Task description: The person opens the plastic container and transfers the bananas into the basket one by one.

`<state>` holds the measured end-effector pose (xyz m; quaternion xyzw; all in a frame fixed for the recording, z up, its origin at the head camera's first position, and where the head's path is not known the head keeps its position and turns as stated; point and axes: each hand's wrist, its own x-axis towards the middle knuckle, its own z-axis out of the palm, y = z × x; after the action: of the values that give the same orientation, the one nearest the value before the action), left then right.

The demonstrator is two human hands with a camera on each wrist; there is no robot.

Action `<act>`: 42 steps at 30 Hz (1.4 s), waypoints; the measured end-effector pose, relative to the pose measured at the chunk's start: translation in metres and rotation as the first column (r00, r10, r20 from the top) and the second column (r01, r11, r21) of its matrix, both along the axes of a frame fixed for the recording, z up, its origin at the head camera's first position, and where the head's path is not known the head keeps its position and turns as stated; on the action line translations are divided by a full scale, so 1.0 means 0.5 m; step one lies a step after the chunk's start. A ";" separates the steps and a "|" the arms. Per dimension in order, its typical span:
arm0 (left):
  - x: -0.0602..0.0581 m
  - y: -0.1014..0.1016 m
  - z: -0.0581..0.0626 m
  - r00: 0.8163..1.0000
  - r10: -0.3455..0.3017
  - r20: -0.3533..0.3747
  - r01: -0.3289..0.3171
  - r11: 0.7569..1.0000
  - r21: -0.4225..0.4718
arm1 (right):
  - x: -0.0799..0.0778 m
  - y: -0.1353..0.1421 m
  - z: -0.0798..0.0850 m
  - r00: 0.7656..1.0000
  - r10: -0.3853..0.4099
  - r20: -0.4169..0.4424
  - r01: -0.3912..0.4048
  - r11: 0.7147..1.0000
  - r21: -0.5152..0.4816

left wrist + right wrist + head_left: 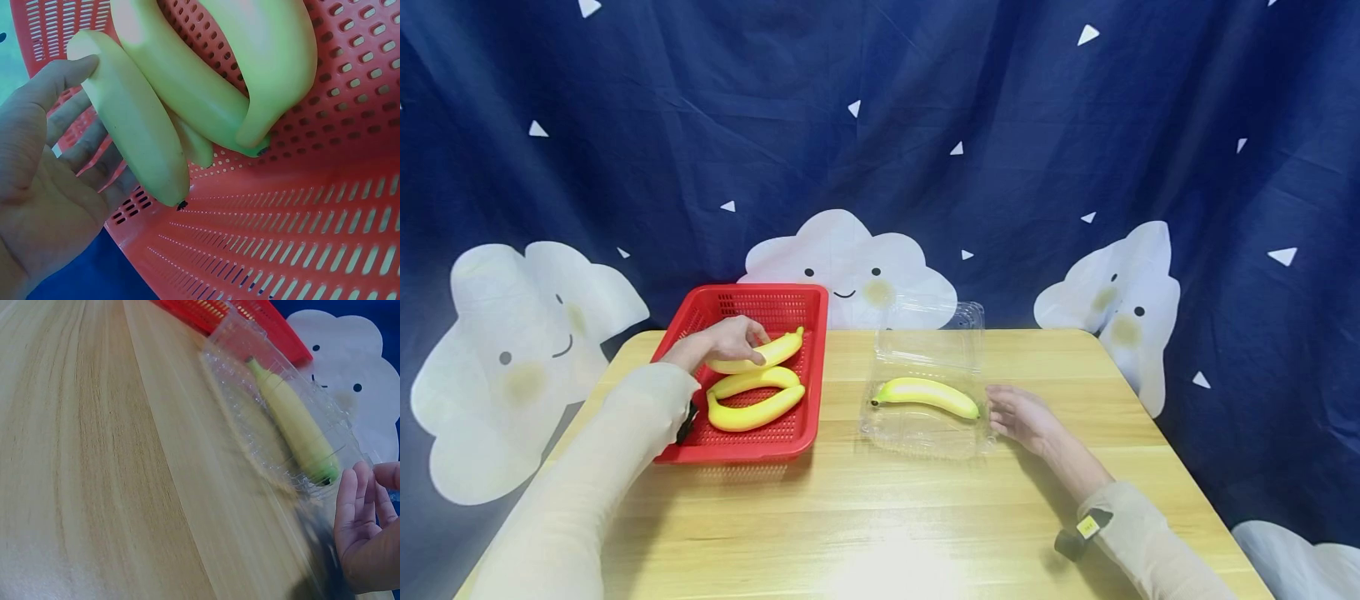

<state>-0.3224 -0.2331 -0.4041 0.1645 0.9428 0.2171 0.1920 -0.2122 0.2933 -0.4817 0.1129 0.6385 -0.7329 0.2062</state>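
Observation:
My left hand (pixel 735 340) reaches into the red plastic basket (pixel 812 417) and grips a yellow banana (pixel 778 350). In the left wrist view the thumb presses one side of that banana (pixel 134 119), with the fingers behind it. Beside it in the basket lie more bananas (pixel 752 417), partly overlapping. A clear plastic clamshell box (pixel 936 442) stands with its lid (pixel 928 333) raised, one banana (pixel 928 393) lying inside. My right hand (pixel 1022 417) is at the box's right side, fingers extended and holding nothing; whether the fingertips touch the box I cannot tell.
All of this stands on a light wooden table (pixel 760 533). The basket is at the left, with the clear box to its right across a gap. Behind the table's far edge hangs a dark blue curtain (pixel 790 150) with white clouds.

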 end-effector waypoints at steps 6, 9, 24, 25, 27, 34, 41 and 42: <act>-0.003 -0.003 -0.003 1.000 0.018 0.025 -0.018 1.000 -0.005 | 0.000 -0.002 0.002 1.000 0.008 -0.002 -0.008 1.000 0.012; -0.004 -0.003 -0.003 0.999 0.033 0.035 -0.033 0.999 -0.003 | -0.001 -0.002 0.001 1.000 0.011 -0.004 -0.011 1.000 0.013; -0.008 -0.009 0.007 0.999 0.029 -0.039 -0.029 1.000 0.004 | -0.002 0.000 -0.001 1.000 0.005 0.002 -0.005 1.000 0.016; -0.008 -0.009 0.010 0.999 0.029 -0.041 -0.028 1.000 0.006 | -0.002 0.000 0.000 1.000 0.002 0.003 -0.002 1.000 0.017; -0.006 -0.007 0.016 0.998 0.031 -0.046 -0.030 0.999 0.014 | -0.003 0.000 0.001 1.000 0.000 0.005 0.000 1.000 0.018; -0.002 0.017 0.045 0.995 0.024 -0.094 -0.019 0.998 0.055 | -0.003 0.001 -0.001 1.000 0.001 0.002 -0.001 1.000 0.008; 0.001 0.074 0.079 0.990 0.002 -0.140 0.014 0.993 0.113 | -0.001 0.001 0.003 1.000 -0.004 0.003 0.004 1.000 0.009; 0.000 0.084 0.083 0.989 -0.008 -0.149 0.026 0.993 0.119 | -0.001 0.001 0.002 1.000 0.000 0.002 0.000 1.000 0.009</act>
<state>-0.3222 -0.1911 -0.3624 0.1993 0.9383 0.2591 0.1131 -0.2127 0.2938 -0.4806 0.1145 0.6414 -0.7301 0.2062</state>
